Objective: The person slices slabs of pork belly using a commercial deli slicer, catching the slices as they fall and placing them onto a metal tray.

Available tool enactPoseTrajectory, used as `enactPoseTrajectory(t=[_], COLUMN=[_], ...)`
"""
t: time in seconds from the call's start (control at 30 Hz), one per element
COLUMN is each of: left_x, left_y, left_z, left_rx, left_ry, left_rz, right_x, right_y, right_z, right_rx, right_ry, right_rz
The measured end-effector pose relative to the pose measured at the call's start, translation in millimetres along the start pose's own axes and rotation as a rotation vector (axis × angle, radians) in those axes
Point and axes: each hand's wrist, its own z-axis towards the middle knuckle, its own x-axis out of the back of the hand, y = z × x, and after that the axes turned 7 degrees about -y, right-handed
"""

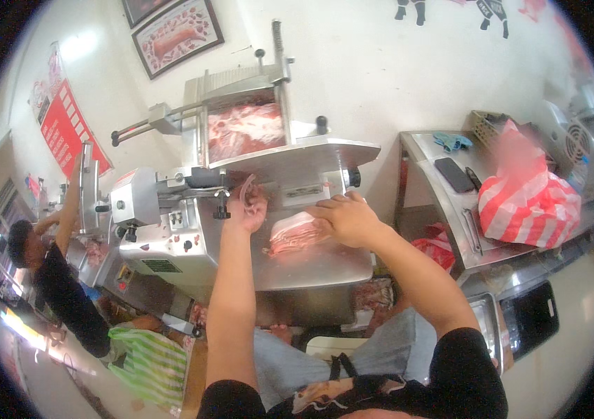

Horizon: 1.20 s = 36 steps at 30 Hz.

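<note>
A meat slicer [163,238] stands before me, with a block of raw meat [247,128] in its metal carriage. Below the carriage's edge, my left hand [250,212] is palm up with curled fingers, holding a thin slice of meat [247,189]. On the steel receiving tray [318,269] lies a stack of thin pink-and-white meat slices [297,233]. My right hand [349,220] touches the right end of that stack, palm down; its fingertips are partly hidden, so its grip is unclear.
To the right, a steel table [425,149] bears a phone [454,175], metal tongs [472,230] and a red-striped plastic bag [530,204]. A knife [179,323] and a green-striped bag [147,361] lie at lower left. A co-worker [66,298] stands at another machine on the left.
</note>
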Motion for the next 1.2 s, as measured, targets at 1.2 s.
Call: enactPoseTrajectory(t=[1.2], left_x=[10.6], left_y=[14.1], left_z=[22.6], left_rx=[-0.084], left_ry=[0.0], left_rz=[-0.284], right_x=[3.8], right_y=[-12.0], right_z=[6.7], right_rx=[0.201], right_ry=[-0.037], right_rz=[-0.165])
